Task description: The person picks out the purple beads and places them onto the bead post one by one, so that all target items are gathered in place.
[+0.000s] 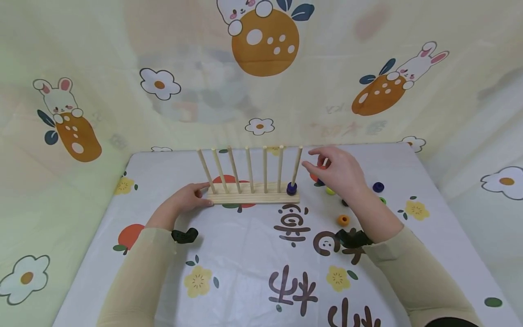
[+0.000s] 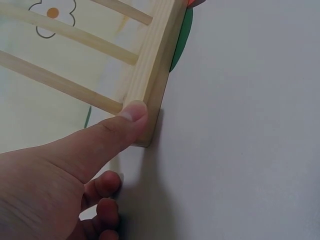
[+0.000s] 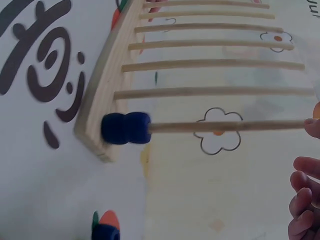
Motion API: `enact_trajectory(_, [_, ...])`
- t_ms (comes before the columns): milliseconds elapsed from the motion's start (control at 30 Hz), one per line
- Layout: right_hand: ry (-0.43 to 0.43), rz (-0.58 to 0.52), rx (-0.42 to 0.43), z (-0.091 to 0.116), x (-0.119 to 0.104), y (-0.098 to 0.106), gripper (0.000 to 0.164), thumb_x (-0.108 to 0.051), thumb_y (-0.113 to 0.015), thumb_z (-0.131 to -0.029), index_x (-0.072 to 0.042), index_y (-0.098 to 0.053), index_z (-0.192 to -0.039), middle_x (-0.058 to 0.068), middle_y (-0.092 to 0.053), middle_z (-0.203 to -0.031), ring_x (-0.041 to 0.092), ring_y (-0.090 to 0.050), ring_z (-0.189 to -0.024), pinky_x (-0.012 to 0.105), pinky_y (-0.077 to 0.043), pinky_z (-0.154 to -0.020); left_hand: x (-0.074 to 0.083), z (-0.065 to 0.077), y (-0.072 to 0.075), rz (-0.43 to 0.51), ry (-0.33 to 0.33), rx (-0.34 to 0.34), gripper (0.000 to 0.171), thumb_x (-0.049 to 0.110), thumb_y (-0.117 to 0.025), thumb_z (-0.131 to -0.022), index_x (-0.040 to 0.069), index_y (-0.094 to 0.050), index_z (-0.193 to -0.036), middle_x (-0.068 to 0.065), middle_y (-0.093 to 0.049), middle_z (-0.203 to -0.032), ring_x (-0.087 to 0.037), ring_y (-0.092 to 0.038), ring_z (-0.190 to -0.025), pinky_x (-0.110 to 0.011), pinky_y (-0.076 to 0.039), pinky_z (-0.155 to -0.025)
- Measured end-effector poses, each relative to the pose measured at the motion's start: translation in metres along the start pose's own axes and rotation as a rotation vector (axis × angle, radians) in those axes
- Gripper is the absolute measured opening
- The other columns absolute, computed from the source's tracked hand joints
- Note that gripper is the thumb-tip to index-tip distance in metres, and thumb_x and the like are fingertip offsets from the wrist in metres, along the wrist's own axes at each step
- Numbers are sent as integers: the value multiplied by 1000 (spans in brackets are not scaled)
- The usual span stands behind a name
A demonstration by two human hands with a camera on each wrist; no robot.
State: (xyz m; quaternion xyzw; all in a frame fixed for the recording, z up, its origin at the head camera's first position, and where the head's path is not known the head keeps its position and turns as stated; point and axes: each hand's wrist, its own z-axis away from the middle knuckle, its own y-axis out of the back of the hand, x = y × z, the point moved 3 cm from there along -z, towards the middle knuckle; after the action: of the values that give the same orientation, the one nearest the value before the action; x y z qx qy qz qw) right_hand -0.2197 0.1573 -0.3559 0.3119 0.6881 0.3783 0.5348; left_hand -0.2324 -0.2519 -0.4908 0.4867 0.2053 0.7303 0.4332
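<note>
A wooden peg rack (image 1: 253, 198) with a row of upright pegs stands on the table. Two dark blue beads (image 3: 126, 128) are stacked at the foot of its rightmost peg (image 1: 297, 165). My left hand (image 1: 185, 200) grips the rack's left end, and the left wrist view shows the thumb (image 2: 131, 117) pressed on the base there. Beside the top of the rightmost peg is my right hand (image 1: 343, 168), its thumb and fingers apart and no bead between them. In the right wrist view, the thumb tip (image 3: 313, 128) appears at the peg's upper end.
Several loose beads lie right of the rack, partly hidden by the right arm: an orange bead (image 1: 343, 220), a dark blue bead (image 1: 378, 187), a green bead (image 1: 382, 200) and a yellow-green bead (image 1: 330, 191). A patterned cloth (image 1: 241, 254) covers the table; a printed curtain (image 1: 196, 36) hangs behind.
</note>
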Motion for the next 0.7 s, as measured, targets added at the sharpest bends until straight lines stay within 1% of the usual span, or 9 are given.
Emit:
enact_trajectory(167, [-7,6,-14,5,19,-4,46,-44,-68,-91,-13,-67,-125,4,-61,-91,25,-56,-90,39,-44,-72,-2,0,1,-1,-3,5,79,41,-77,-85,25,-40,-153,-10,-48,-100,-26,-46,-95,-39,-36,-76])
enact_trajectory(333, [-35,29,-56,13,39,-4,49,-43,-66,-93,-10,-65,-128,10,-62,-97,28,-54,-91,40,-45,-72,-1,0,1,-5,0,9,78,40,-77,-86,25,-40,-153,-11,-48,-100,-26,-46,-94,-39,-36,-77])
enact_trajectory(467, [-59,58,-79,19,53,-4,54,-49,-65,-92,-8,-64,-128,10,-62,-97,28,-54,-89,37,-45,-66,0,0,1,-13,1,13,77,38,-77,-86,24,-41,-153,-11,-48,-100,-26,-46,-94,-39,-36,-76])
enact_trajectory(700, [-96,91,-109,30,79,-7,49,-42,-69,-91,-8,-65,-126,8,-59,-89,26,-51,-79,33,-42,-56,1,0,2,-22,-10,6,77,38,-76,-87,22,-40,-153,-11,-48,-100,-26,-46,-93,-39,-36,-77])
